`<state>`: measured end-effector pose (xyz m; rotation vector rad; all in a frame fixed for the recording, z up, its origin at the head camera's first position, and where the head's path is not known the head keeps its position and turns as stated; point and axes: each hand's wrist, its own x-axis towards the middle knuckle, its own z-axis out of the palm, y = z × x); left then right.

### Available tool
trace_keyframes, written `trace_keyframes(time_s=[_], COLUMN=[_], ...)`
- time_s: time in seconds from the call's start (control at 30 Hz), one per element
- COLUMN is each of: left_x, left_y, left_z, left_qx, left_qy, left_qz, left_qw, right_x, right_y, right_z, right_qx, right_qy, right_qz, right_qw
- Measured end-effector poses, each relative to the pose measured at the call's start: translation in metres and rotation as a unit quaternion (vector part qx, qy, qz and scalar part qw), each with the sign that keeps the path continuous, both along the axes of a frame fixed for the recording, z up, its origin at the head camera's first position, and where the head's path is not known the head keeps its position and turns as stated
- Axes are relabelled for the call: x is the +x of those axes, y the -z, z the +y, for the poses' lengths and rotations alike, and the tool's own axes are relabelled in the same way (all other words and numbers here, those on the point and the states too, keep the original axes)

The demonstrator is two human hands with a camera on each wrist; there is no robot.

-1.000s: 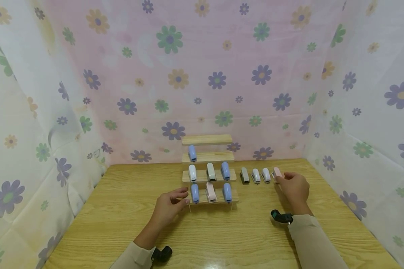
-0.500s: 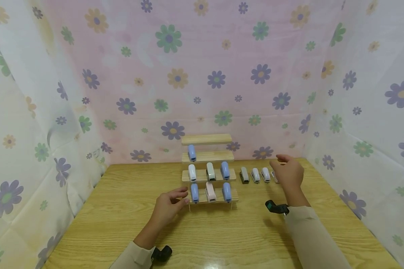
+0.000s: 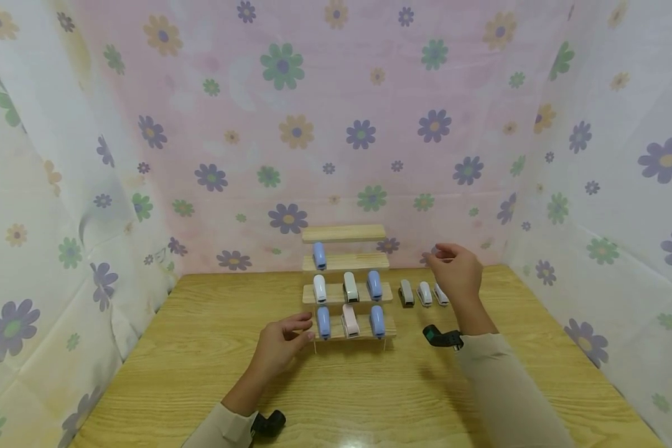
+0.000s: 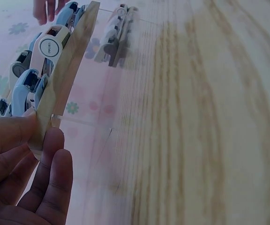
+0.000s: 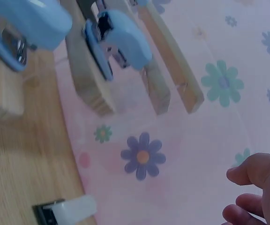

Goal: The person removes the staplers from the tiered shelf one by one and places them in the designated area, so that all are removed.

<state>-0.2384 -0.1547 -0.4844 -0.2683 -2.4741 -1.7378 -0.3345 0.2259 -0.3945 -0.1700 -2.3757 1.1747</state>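
Note:
A tiered wooden display stand (image 3: 344, 233) with clear sides holds several mini staplers. My left hand (image 3: 282, 342) grips the left end of its bottom shelf (image 4: 62, 89), thumb on top and fingers below. On that shelf are a blue stapler (image 3: 323, 322), a pink stapler (image 3: 350, 320) and another blue one. White, pale grey and blue staplers fill the shelf above, and one blue stapler (image 3: 319, 256) is higher up at the left. My right hand (image 3: 456, 272) hovers right of the stand, fingers loosely bent; in the right wrist view nothing shows between thumb and fingers (image 5: 250, 204).
Right of the stand, a grey stapler (image 3: 406, 293) and two white staplers (image 3: 424, 294) stand in a row on the wooden table (image 3: 213, 323). My right hand covers the row's right end. Flowered cloth (image 3: 336, 180) hangs behind and at both sides.
My right hand has left the pink stapler at the row's right end, risen and moved left toward the stand. That stapler, partly visible midway, is now hidden. My left hand stays put.

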Motion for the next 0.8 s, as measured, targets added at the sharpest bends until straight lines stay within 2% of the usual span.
trace_keyframes(time_s=[0.27,0.8], left_x=[-0.001,0.000], left_y=[0.002,0.003], left_z=[0.000,-0.001], left_qx=[0.000,0.011], left_qy=[0.000,0.003], left_qz=[0.000,-0.003], left_qw=[1.0000,0.9999], right_x=[0.000,0.000], right_y=[-0.012,-0.021], right_z=[-0.028,-0.075], right_qx=[0.010,-0.001], right_qy=[-0.038,-0.090], right_qz=[0.006,0.017], right_qw=[0.9992,0.9958])
